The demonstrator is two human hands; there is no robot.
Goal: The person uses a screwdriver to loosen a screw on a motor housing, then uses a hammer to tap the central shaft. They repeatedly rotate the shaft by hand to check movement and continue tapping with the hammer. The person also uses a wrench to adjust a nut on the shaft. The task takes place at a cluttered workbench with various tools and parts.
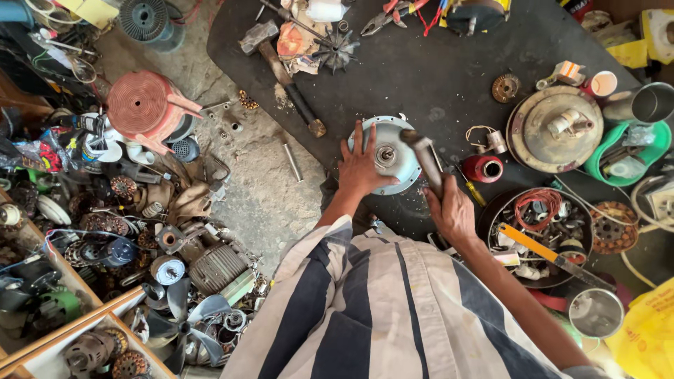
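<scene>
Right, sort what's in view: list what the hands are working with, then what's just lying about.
In use:
- left hand pressed flat on the round pale-blue motor housing
- right hand gripping a hammer over the housing

Lying about:
- second hammer
- pliers
- red thread spool
- bowl of parts
- orange stool
- fan blades

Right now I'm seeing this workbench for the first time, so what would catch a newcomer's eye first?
At the middle of the dark mat lies a pale blue round motor housing, the left hand spread flat on it while the right hand grips a hammer over it. To the left, a heap of motor parts with a red coil covers the floor.
</scene>
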